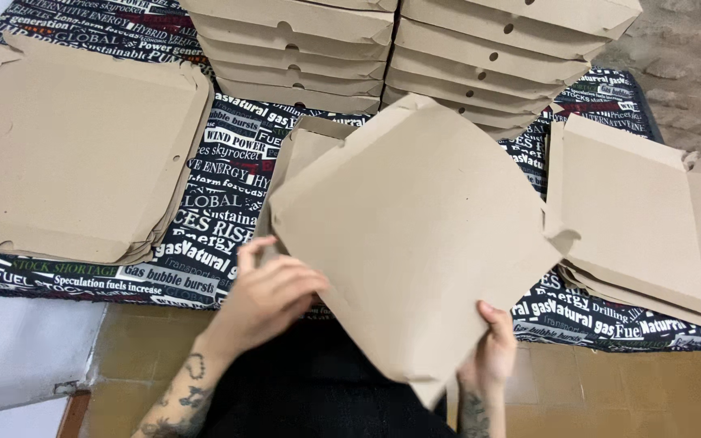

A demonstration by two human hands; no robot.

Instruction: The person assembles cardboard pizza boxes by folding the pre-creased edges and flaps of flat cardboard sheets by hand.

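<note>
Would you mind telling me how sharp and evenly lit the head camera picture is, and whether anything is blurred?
Head view: soft, even light with no glare; the cardboard sheet casts only a faint shadow on the printed cloth; the left hand looks slightly blurred, the right hand sharper; the box stacks lean outward near the top edge.

Folded boxes [391,57] stacked behind (two piles); printed tablecloth [221,195] beneath.

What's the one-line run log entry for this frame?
left hand: on edge of cardboard box blank | right hand: gripping its lower corner | blank: tilted above table | folded boxes: stacked behind
</note>
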